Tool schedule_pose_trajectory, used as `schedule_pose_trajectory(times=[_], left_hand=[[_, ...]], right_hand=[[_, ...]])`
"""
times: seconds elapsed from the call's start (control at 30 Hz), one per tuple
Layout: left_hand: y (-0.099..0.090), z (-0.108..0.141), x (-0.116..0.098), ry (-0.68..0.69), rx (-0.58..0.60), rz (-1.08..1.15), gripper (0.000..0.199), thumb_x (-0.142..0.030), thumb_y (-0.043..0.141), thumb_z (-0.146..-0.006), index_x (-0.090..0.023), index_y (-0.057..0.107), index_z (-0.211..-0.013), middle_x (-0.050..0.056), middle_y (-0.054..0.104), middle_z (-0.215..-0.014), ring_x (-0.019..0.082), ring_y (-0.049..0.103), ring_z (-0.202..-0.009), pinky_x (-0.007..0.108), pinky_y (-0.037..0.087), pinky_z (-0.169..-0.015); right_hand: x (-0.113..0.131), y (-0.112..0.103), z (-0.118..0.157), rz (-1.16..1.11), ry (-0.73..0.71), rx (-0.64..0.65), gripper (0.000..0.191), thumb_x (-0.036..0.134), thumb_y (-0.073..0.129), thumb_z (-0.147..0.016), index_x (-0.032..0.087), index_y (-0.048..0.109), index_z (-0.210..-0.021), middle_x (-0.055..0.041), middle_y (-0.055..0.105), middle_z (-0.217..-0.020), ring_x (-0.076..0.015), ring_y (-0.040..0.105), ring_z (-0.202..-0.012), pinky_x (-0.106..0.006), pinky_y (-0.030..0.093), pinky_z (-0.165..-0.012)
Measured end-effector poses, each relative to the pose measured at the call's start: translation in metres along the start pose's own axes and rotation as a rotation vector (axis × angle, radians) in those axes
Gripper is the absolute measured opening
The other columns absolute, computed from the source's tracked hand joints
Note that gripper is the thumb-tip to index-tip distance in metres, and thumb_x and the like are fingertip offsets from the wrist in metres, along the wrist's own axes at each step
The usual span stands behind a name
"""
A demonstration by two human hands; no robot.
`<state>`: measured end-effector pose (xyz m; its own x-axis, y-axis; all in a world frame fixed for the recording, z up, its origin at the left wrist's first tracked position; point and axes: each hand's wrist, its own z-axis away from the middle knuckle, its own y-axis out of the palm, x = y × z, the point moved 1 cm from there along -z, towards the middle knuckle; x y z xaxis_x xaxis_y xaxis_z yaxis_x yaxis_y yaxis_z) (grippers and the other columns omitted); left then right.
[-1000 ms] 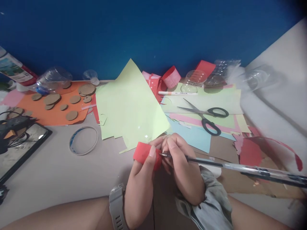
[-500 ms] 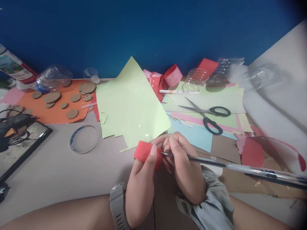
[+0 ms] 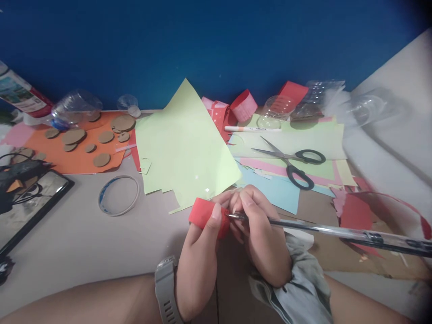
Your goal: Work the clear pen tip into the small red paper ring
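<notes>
My left hand point(image 3: 206, 234) grips a small red paper piece point(image 3: 201, 212), with its thumb pressed on the front face. The piece looks bent round, and its far side is hidden by the fingers. In my right hand point(image 3: 258, 225) a clear-barrelled ballpoint pen point(image 3: 324, 228) is pinched. Its tip meets the right part of the red paper, beside my left thumb. Some dark marks show there, too small to read. Just beyond both hands lies a pale green sheet point(image 3: 185, 144) with a cut lower edge.
Black-handled scissors point(image 3: 292, 159) rest on stacked coloured papers at the right, near a marker point(image 3: 251, 129). Cardboard discs point(image 3: 101, 159) lie on orange paper at the left. A tape roll point(image 3: 119, 195) and a phone point(image 3: 33, 202) are on the floor-like surface, left.
The pen's back end has swung slightly toward the wrist side, its tip staying on the red paper. My left hand holds its place.
</notes>
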<state>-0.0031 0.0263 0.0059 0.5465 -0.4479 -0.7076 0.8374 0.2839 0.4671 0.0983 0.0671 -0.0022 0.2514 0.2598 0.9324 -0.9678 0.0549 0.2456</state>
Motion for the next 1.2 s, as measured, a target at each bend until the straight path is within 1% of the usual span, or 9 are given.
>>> schedule_pose_trajectory(times=[0.13, 0.27, 0.4, 0.47, 0.6, 0.67, 0.83, 1.0, 1.2], left_hand=[[-0.0001, -0.0003, 0.0012, -0.018, -0.03, -0.004, 0.036, -0.057, 0.068, -0.108, -0.033, 0.084, -0.129, 0.003, 0.083, -0.134, 0.037, 0.066, -0.139, 0.053, 0.042, -0.123], [-0.0006, -0.0012, 0.0023, -0.02, -0.033, -0.024, 0.037, -0.058, 0.068, -0.107, -0.035, 0.083, -0.133, 0.004, 0.083, -0.133, 0.039, 0.066, -0.138, 0.057, 0.04, -0.123], [-0.0007, -0.0017, 0.0024, 0.001, -0.023, 0.001, 0.036, -0.057, 0.068, -0.108, -0.034, 0.084, -0.13, 0.004, 0.082, -0.135, 0.038, 0.064, -0.14, 0.054, 0.041, -0.124], [-0.0004, -0.0014, 0.0019, 0.017, 0.007, 0.007, 0.035, -0.055, 0.067, -0.109, -0.034, 0.083, -0.132, 0.003, 0.082, -0.136, 0.037, 0.064, -0.141, 0.053, 0.041, -0.124], [0.0004, -0.0009, 0.0002, 0.037, 0.055, 0.013, 0.035, -0.052, 0.063, -0.112, -0.036, 0.082, -0.136, 0.002, 0.082, -0.138, 0.034, 0.062, -0.144, 0.051, 0.041, -0.125], [0.0003, -0.0009, 0.0, 0.033, 0.048, 0.007, 0.036, -0.052, 0.062, -0.112, -0.035, 0.082, -0.137, 0.002, 0.082, -0.14, 0.034, 0.062, -0.145, 0.05, 0.042, -0.124], [-0.0019, -0.0009, 0.0019, 0.036, 0.015, -0.025, 0.04, -0.056, 0.064, -0.111, -0.034, 0.08, -0.141, 0.004, 0.083, -0.138, 0.036, 0.065, -0.142, 0.05, 0.044, -0.121], [-0.0026, -0.0035, 0.0015, 0.041, 0.024, -0.009, 0.036, -0.052, 0.064, -0.111, -0.036, 0.082, -0.137, 0.001, 0.081, -0.142, 0.034, 0.06, -0.15, 0.049, 0.038, -0.132], [0.0011, -0.0039, -0.0007, 0.059, 0.052, 0.005, 0.034, -0.05, 0.062, -0.112, -0.034, 0.083, -0.135, 0.002, 0.08, -0.144, 0.034, 0.058, -0.152, 0.049, 0.038, -0.132]], right_hand=[[0.0003, 0.0001, 0.001, 0.032, -0.016, 0.005, 0.042, 0.05, 0.073, -0.099, 0.026, 0.056, -0.069, 0.0053, 0.049, -0.062, -0.0117, 0.037, -0.047, -0.026, 0.029, -0.041], [0.0008, -0.0008, 0.0012, 0.065, -0.041, 0.007, 0.039, 0.044, 0.073, -0.098, 0.025, 0.057, -0.068, 0.0053, 0.047, -0.063, -0.0121, 0.038, -0.05, -0.025, 0.03, -0.043], [-0.0016, -0.003, -0.0004, 0.055, 0.0, 0.036, 0.039, 0.046, 0.07, -0.099, 0.026, 0.055, -0.068, 0.0057, 0.045, -0.058, -0.0128, 0.036, -0.048, -0.026, 0.029, -0.043], [-0.0015, -0.0033, -0.0004, 0.048, 0.001, 0.033, 0.04, 0.047, 0.07, -0.099, 0.026, 0.055, -0.069, 0.0066, 0.042, -0.056, -0.0127, 0.034, -0.047, -0.026, 0.028, -0.042], [0.001, -0.0028, 0.0009, 0.075, -0.014, 0.013, 0.039, 0.045, 0.072, -0.099, 0.026, 0.056, -0.069, 0.0057, 0.046, -0.061, -0.012, 0.035, -0.049, -0.026, 0.028, -0.043], [0.0013, -0.0033, 0.0009, 0.09, -0.015, 0.017, 0.039, 0.044, 0.072, -0.099, 0.025, 0.057, -0.069, 0.0048, 0.048, -0.064, -0.0121, 0.037, -0.051, -0.025, 0.029, -0.044], [-0.0014, -0.0046, -0.0012, 0.073, -0.002, 0.045, 0.043, 0.049, 0.07, -0.101, 0.026, 0.054, -0.068, 0.006, 0.043, -0.057, -0.013, 0.036, -0.047, -0.027, 0.029, -0.043], [-0.0011, -0.0028, -0.0011, 0.084, -0.017, 0.017, 0.042, 0.05, 0.072, -0.1, 0.026, 0.055, -0.069, 0.0064, 0.044, -0.058, -0.0125, 0.035, -0.048, -0.026, 0.029, -0.042], [-0.0017, -0.0047, -0.0012, 0.082, -0.007, 0.036, 0.04, 0.047, 0.069, -0.101, 0.026, 0.056, -0.069, 0.0057, 0.045, -0.058, -0.013, 0.037, -0.048, -0.026, 0.03, -0.042]])
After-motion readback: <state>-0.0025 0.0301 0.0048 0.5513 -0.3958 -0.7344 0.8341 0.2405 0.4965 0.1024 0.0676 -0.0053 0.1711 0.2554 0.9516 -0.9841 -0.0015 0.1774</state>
